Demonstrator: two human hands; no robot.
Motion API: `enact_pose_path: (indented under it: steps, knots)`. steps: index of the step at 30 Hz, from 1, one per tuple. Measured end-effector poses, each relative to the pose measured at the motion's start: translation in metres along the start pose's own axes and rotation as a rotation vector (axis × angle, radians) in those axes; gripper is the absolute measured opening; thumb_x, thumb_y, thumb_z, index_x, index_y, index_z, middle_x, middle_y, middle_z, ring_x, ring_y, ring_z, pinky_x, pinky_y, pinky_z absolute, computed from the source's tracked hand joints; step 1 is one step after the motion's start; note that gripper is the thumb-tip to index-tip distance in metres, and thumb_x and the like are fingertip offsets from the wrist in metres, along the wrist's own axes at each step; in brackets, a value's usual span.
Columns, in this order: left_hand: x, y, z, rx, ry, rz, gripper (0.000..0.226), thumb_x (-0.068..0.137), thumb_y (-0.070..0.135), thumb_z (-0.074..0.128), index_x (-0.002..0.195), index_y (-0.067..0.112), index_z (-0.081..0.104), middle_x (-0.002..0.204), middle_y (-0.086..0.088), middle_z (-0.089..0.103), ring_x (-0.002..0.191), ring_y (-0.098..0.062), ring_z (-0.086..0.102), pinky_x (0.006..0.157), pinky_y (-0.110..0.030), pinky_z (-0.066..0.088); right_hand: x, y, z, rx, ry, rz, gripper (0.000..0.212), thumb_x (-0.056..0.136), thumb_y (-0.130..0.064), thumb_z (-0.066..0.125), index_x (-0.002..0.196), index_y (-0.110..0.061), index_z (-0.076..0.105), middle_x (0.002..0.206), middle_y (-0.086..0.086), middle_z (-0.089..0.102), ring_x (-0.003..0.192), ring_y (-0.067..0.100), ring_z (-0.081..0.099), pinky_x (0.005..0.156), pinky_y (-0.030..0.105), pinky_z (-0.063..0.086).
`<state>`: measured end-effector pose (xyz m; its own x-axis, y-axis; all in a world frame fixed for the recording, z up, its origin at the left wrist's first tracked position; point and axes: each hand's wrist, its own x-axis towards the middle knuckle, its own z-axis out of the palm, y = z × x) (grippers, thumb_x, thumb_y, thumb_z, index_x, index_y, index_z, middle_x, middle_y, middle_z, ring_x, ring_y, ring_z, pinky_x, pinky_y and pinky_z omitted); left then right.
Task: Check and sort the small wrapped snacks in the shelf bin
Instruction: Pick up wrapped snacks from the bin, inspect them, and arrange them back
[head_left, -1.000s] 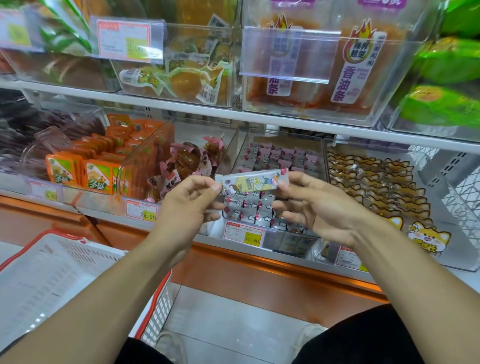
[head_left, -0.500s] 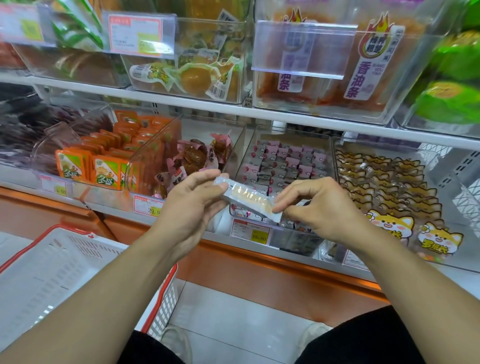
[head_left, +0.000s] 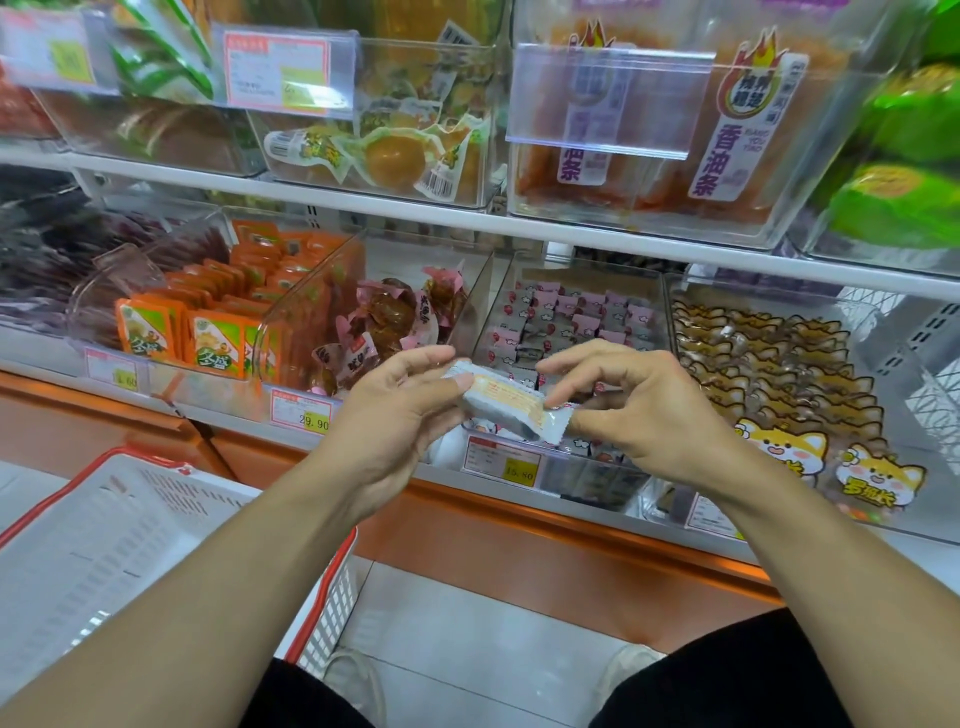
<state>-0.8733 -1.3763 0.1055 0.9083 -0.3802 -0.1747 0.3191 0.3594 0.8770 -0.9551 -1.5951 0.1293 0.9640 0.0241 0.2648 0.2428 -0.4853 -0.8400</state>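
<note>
Single wrapped snack (head_left: 506, 405) is held in the air between both hands, in front of the clear shelf bin (head_left: 571, 322) that holds the pink-and-grey packets, and at about 6 o'clock from that bin's contents. Long axis of the snack runs from roughly 10 o'clock (upper end) to 4 o'clock (lower, crimped end), tilted down toward the person's right. Left hand (head_left: 400, 410) grips the upper end: thumb lies across the near face, fingers curled behind, clamped on the wrapper. Right hand (head_left: 639, 410) pinches the lower crimped end between thumb and forefinger; its other fingers are curled loosely above the snack and hold nothing that I can see. The face turned up is pale with an orange-yellow panel (print too small to read). Judgement: this is the checking step, with the packet's face under inspection; sorting is not yet done for this piece. The bin lies at 12 o'clock from both hands, and the right hand sits nearer its opening, so a return would probably go off the right fingers with the axis swung toward 12 o'clock. A white basket with red rim (head_left: 130, 519) sits at 8 o'clock from the left hand, an alternative drop point for a reject.
</note>
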Motion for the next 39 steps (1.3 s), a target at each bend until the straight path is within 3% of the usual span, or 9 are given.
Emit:
enact_pose_path:
  steps: [3,6,10,16,19,23,33,36,39]
  knots:
    - [0.001,-0.006,0.009,0.022,-0.009,-0.024,0.036,0.081,0.017,0.074,0.113,0.004,0.065,0.104,-0.016,0.076,0.090,-0.021,0.076,0.073,-0.024,0.061,0.001,-0.004,0.001,0.201,0.033,-0.041,0.021,0.077,-0.003,0.080,0.079,-0.024,0.079,0.114,-0.008,0.075,0.106,0.011,0.070,0.082,0.026,0.059]
    - [0.004,-0.011,0.019,0.146,-0.042,0.040,0.032,0.089,0.026,0.071,0.116,0.009,0.064,0.099,-0.009,0.078,0.094,-0.025,0.076,0.080,-0.028,0.061,0.006,-0.003,-0.005,0.430,0.330,0.005,0.010,0.081,-0.015,0.075,0.082,-0.024,0.072,0.097,-0.005,0.078,0.092,0.009,0.073,0.076,0.020,0.057]
    - [0.009,-0.024,0.027,0.727,-0.059,0.320,0.027,0.095,0.021,0.069,0.120,0.026,0.060,0.120,0.008,0.069,0.104,-0.005,0.068,0.094,-0.024,0.054,0.013,0.015,-0.021,0.096,0.597,0.084,0.012,0.088,-0.018,0.077,0.086,-0.027,0.068,0.089,-0.007,0.074,0.085,0.008,0.071,0.076,0.023,0.056]
    - [0.017,-0.045,0.039,1.481,-0.241,0.554,0.067,0.097,0.054,0.055,0.153,0.022,0.037,0.157,0.002,0.041,0.147,-0.016,0.028,0.121,-0.035,0.017,0.014,0.027,-0.018,-0.353,0.473,0.139,0.016,0.089,-0.030,0.074,0.079,-0.033,0.063,0.075,-0.019,0.064,0.071,-0.013,0.059,0.055,0.003,0.039]
    - [0.024,-0.053,0.046,1.712,-0.310,0.487,0.079,0.097,0.068,0.036,0.158,0.020,0.026,0.165,0.002,0.025,0.155,-0.019,0.006,0.126,-0.047,-0.001,0.016,0.027,-0.020,-0.489,0.422,0.147,0.011,0.092,-0.031,0.071,0.085,-0.032,0.063,0.075,-0.021,0.060,0.070,-0.007,0.057,0.055,0.007,0.036]
    - [0.029,-0.062,0.049,1.925,-0.351,0.387,0.087,0.095,0.075,0.021,0.161,0.019,0.012,0.169,0.001,0.013,0.156,-0.024,-0.005,0.123,-0.056,-0.008,0.022,0.027,-0.021,-0.596,0.338,0.137,0.001,0.093,-0.032,0.069,0.094,-0.032,0.069,0.084,-0.016,0.066,0.082,0.008,0.062,0.074,0.027,0.052]
    - [0.035,-0.064,0.053,1.986,-0.364,0.409,0.103,0.083,0.089,0.021,0.161,0.022,0.014,0.169,0.004,0.014,0.156,-0.025,-0.009,0.120,-0.063,-0.010,0.022,0.018,-0.021,-0.889,0.186,0.004,0.007,0.091,-0.037,0.068,0.089,-0.038,0.061,0.082,-0.019,0.060,0.083,0.013,0.060,0.070,0.032,0.049]
    - [0.037,-0.064,0.055,2.035,-0.336,0.412,0.103,0.082,0.090,0.021,0.160,0.023,0.016,0.168,0.003,0.018,0.156,-0.028,-0.005,0.120,-0.064,-0.008,0.024,0.022,-0.021,-0.938,0.215,0.097,0.004,0.091,-0.040,0.068,0.088,-0.040,0.065,0.079,-0.019,0.063,0.076,0.013,0.061,0.063,0.028,0.045]
    - [0.034,-0.071,0.058,1.995,-0.263,0.406,0.105,0.084,0.087,0.028,0.161,0.019,0.009,0.167,-0.002,0.019,0.156,-0.030,-0.004,0.121,-0.063,-0.006,0.030,0.027,-0.019,-1.051,-0.004,0.276,0.015,0.093,-0.033,0.066,0.103,-0.043,0.073,0.097,-0.011,0.073,0.082,0.016,0.066,0.068,0.031,0.056]
